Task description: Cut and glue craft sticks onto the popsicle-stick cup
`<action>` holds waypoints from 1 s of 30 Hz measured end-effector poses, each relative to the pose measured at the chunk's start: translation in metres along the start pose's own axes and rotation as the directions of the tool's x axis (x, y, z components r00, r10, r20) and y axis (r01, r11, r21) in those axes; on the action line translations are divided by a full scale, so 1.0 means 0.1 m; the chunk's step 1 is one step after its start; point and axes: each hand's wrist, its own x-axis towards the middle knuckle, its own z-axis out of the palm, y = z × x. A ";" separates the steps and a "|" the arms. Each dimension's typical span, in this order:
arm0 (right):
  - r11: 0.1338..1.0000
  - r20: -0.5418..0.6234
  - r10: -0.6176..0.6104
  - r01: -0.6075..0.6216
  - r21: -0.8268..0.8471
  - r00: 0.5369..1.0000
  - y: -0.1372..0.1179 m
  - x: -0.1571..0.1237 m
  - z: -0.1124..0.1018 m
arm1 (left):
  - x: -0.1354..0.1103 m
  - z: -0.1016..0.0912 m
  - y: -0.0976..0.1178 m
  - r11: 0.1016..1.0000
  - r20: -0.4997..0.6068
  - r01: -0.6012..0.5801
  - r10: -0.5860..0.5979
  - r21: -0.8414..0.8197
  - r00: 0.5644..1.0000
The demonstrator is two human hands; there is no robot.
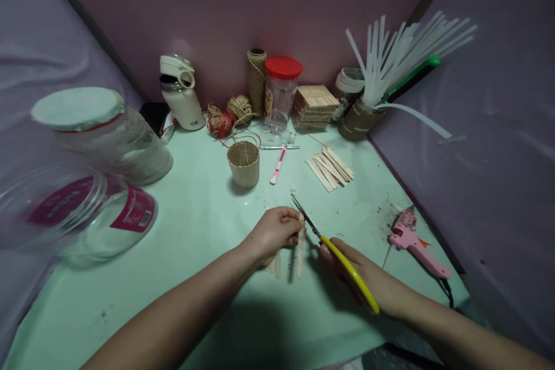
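My left hand [274, 232] is closed around a few wooden craft sticks [299, 251], holding them upright over the pale green table [195, 225]. In my right hand [368, 280] is a pair of yellow-handled scissors [333, 251]. Their blades meet the top of one stick just right of my left fingers. A small cut-off piece of stick [293, 191] lies on the table beyond the blades.
A small cup clad in sticks [244, 164], a pink craft knife [278, 165] and loose sticks [330, 168] lie behind. Twine spools, a red-lidded jar [281, 94], stacked sticks [314, 106] and glue sticks in a pot [361, 118] line the back. Pink glue gun [414, 241] right; plastic jars [99, 217] left.
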 end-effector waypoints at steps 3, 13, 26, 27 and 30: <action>0.998 0.058 0.027 -0.030 0.051 0.998 0.05 0.01 -0.01 | 0.00 -0.01 0.00 1.000 0.006 0.015 -0.015 0.017 1.000; 0.998 0.021 0.061 -0.061 -0.013 0.998 0.02 0.03 -0.03 | 0.03 -0.04 0.00 0.997 0.014 0.069 -0.069 0.024 0.997; 0.997 0.006 0.082 -0.082 -0.005 0.997 0.17 0.08 -0.04 | 0.03 -0.04 0.02 0.994 0.029 0.090 -0.091 0.058 0.995; 0.997 0.002 0.083 -0.083 0.001 0.997 0.17 0.07 -0.04 | 0.04 -0.05 0.02 0.994 0.034 0.090 -0.092 0.061 0.995; 0.995 -0.020 0.097 -0.096 0.030 0.995 0.16 0.05 -0.04 | 0.04 -0.05 0.01 0.994 0.037 0.082 -0.085 0.075 0.996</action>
